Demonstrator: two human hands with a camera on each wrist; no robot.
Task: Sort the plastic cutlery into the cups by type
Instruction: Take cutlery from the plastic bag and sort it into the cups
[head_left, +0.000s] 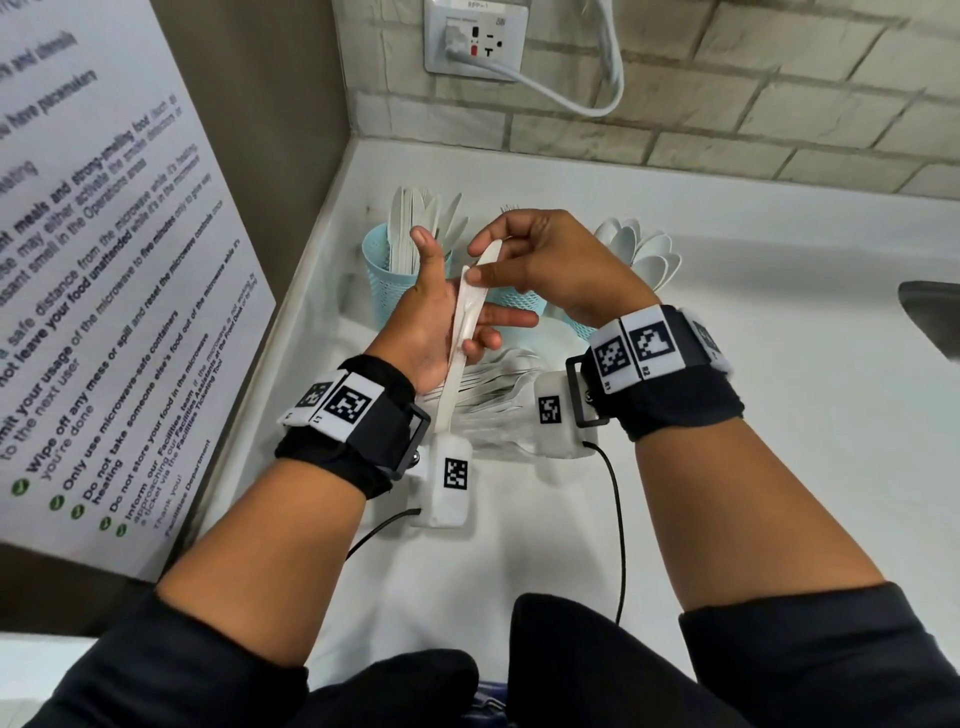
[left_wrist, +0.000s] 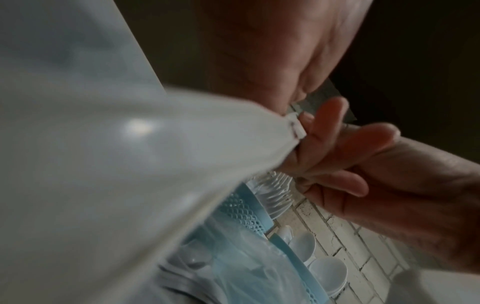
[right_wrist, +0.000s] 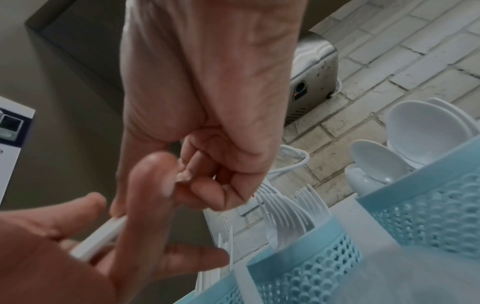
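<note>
A white plastic cutlery piece (head_left: 470, 306), which looks like a knife with a second piece lying against it, is held up in the air above the white tabletop (head_left: 727, 415), in front of the cups. The left hand (head_left: 441, 317) carries it across the palm, thumb raised and fingers (head_left: 511, 317) mostly stretched out, one lower finger curled under the handle. The right hand (head_left: 550, 265) comes in from above and pinches the upper end between thumb and forefinger, its other fingers curled in; the right wrist view shows that same narrow pinch (right_wrist: 182, 179).

Behind the hands stand three pale blue perforated cups. The left cup (head_left: 382, 265) holds knives (head_left: 415, 223) standing upright, the middle cup (right_wrist: 306, 265) holds forks (right_wrist: 285, 214) with tines up, and the right cup (right_wrist: 428, 214) holds spoons (head_left: 644, 249), bowls up. Below the hands, a loose heap of white cutlery (head_left: 493, 395) lies on the tabletop between the wrists.

To the left is a printed notice board (head_left: 104, 291); on the brick wall behind, a socket (head_left: 475, 36) with a white cable plugged in
</note>
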